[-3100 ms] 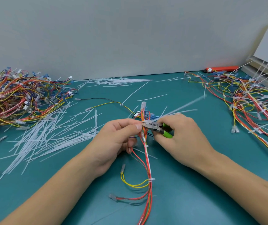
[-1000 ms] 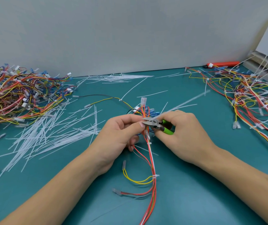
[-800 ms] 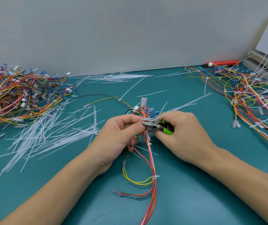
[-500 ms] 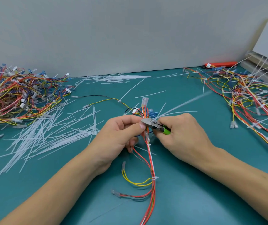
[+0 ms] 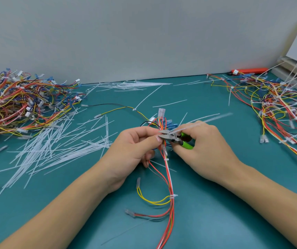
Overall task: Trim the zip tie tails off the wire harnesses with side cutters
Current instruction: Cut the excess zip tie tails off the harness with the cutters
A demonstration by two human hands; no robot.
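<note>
At the middle of the teal desk, the left hand pinches the wire harness between thumb and curled fingers. The right hand grips the green-handled side cutters, blades at the bundle beside a blurred zip tie tail. Cut tails litter the left side, and harness piles lie at the far-left and far-right corners.

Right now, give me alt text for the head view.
The left hand pinches a wire harness while the right hand holds green-handled side cutters at it, over a teal table strewn with cut tails.
</note>
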